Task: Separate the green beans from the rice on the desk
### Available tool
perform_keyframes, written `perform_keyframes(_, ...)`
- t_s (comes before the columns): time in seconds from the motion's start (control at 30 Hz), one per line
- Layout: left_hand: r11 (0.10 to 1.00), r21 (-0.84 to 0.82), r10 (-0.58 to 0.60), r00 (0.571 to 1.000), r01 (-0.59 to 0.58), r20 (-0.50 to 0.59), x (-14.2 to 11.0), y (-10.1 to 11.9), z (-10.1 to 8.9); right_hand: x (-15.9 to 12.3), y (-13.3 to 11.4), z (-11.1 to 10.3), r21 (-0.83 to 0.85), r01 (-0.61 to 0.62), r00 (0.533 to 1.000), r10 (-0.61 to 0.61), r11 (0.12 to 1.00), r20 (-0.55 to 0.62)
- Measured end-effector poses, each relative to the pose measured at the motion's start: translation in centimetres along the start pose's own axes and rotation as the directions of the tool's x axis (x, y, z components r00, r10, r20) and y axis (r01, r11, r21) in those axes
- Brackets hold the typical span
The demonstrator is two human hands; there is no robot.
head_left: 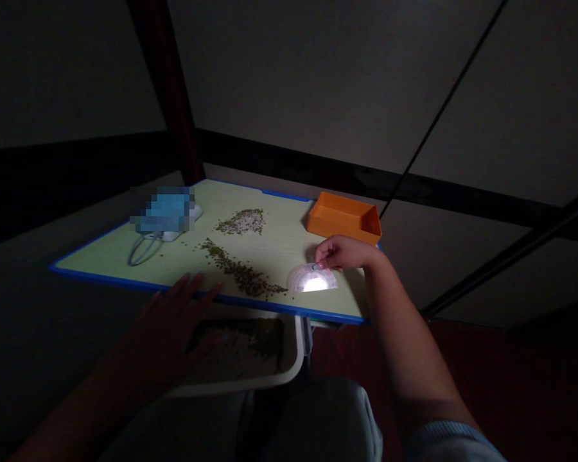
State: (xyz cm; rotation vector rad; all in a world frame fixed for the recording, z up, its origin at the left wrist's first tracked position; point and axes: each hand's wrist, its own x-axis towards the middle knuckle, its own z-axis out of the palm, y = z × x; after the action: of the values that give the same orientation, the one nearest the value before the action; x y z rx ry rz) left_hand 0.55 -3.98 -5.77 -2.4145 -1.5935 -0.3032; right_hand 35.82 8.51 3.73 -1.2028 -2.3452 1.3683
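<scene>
Head view centres on a clear half-round protractor (313, 280) on the pale board (289, 234), just beside the right end of a dark strip of grains (248, 277). The right hand (344, 251) pinches its curved edge, thumb and fingers closed. The left hand (166, 327) lies open at the board's near edge, fingers spread, nothing visible in it; contact is unclear. The step looks like placing or guiding the protractor beside the grains; shifting it would call for a light, level grip. Farther out sit a paler pile (245, 222) and an orange tray (349, 205).
</scene>
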Motion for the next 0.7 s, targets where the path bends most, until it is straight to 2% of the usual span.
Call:
perform_keyframes(0.2, 1.000, -0.014, -0.010, 0.999, 0.010, 0.042, 0.05, 0.05, -0.39, 0.01, 0.07, -0.05, -0.007, -0.054, 0.999, 0.054, 0.999, 0.009)
perform_keyframes(0.4, 0.999, -0.045, -0.007, 0.998, 0.010, 0.055, 0.21, 0.02, -0.57, 0.13, 0.01, 0.09, -0.015, -0.081, 0.994, 0.080, 0.997, -0.074)
perform_keyframes(0.57, 0.999, -0.043, -0.017, 0.999, 0.018, 0.032, 0.13, 0.07, -0.51, 0.12, -0.07, 0.23, 0.034, -0.123, 0.989, 0.125, 0.992, -0.080)
perform_keyframes(0.7, 0.998, -0.054, -0.029, 0.998, 0.032, 0.065, 0.27, 0.34, -0.84, 0.04, -0.12, 0.26, 0.040, -0.147, 0.981, 0.150, 0.988, -0.121)
